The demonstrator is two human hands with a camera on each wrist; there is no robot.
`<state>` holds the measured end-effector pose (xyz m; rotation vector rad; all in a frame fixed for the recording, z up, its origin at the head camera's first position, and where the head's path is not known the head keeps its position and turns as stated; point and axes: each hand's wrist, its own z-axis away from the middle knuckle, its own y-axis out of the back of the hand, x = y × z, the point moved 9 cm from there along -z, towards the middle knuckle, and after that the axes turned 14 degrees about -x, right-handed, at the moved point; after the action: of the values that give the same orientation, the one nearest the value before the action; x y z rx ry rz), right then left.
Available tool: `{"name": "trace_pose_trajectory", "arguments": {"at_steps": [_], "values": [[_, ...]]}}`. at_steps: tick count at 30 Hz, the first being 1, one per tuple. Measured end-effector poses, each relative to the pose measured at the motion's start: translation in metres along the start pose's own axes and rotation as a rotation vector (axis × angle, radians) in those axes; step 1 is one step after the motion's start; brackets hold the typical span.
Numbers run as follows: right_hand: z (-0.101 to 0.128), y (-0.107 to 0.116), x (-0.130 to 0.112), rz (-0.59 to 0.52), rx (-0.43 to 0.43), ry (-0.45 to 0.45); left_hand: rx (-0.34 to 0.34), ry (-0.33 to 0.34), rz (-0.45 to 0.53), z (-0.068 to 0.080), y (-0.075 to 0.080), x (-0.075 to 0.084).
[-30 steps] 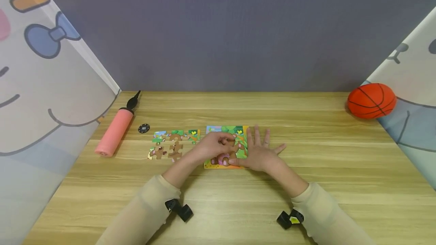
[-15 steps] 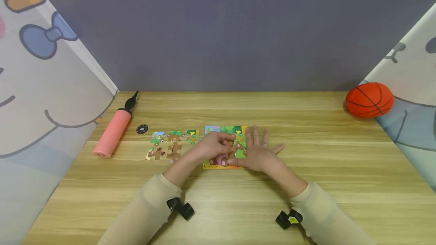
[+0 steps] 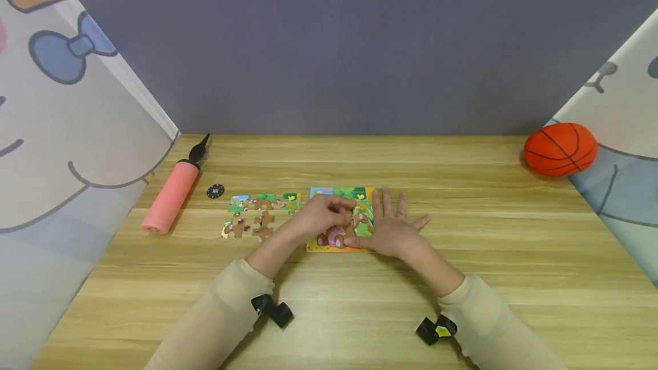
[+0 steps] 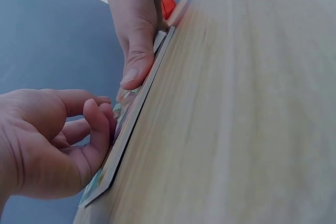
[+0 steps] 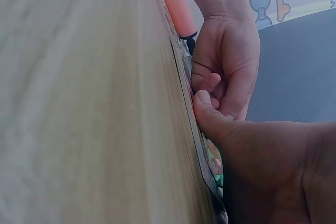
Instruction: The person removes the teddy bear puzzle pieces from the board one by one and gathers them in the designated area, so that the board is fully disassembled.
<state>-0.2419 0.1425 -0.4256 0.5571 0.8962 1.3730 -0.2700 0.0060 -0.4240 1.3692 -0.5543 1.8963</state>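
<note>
The person wears a soft-looking, pale beige fabric left sleeve [image 3: 213,316] and a matching right sleeve [image 3: 496,321], both lightly creased. A small, blocky black left unit [image 3: 271,310] and a similar black right unit [image 3: 428,331], bearing a yellow label [image 3: 443,330], sit beside them.

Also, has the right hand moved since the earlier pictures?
No, not visibly: in the head view, the right hand keeps its place relative to the black chip.

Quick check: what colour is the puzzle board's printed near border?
Yellow running into orange along the puzzle board; clearest in the head view.
</note>
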Motion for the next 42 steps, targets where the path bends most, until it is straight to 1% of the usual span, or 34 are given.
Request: {"name": "trace_pose_trajectory", "arguments": {"at_steps": [2, 6, 12, 14, 18, 22, 24, 32, 35, 42], "values": [[0.0002, 0.0001, 0.0001, 0.003, 0.0, -0.001, 0.007, 0.002, 0.01, -0.0002, 0.0006, -0.0003], [0.0, -0.0003, 0.0005, 0.005, 0.0, -0.008, 0.035, -0.007, -0.01, -0.0009, 0.0028, 0.0], [0.0001, 0.0005, 0.0003, 0.005, 0.007, -0.013, 0.068, -0.022, -0.006, -0.0033, 0.005, -0.0005], [0.0, 0.0008, -0.0004, 0.004, 0.006, -0.011, 0.077, -0.038, -0.02, -0.0037, 0.0049, -0.0001], [0.0, 0.0011, -0.0009, 0.003, 0.004, -0.015, 0.097, -0.091, -0.057, -0.0042, 0.0028, 0.0021], [0.0003, 0.001, -0.0009, -0.003, 0.003, -0.018, 0.124, -0.117, -0.036, -0.0043, 0.0017, 0.0017], [0.0004, 0.0009, -0.0008, -0.002, 0.005, -0.017, 0.135, -0.112, -0.015, -0.004, 0.0016, 0.0009], [-0.0001, 0.0005, -0.0005, -0.005, 0.001, -0.012, 0.136, -0.125, 0.054, -0.0047, 0.001, 0.0006], [-0.0003, 0.0011, -0.0004, -0.005, 0.001, -0.014, 0.15, -0.13, 0.081, -0.0046, 0.0025, 0.0003], [0.0002, 0.0013, -0.0009, 0.004, -0.004, -0.015, 0.196, -0.108, 0.09, -0.0028, 0.0075, -0.001]]}}
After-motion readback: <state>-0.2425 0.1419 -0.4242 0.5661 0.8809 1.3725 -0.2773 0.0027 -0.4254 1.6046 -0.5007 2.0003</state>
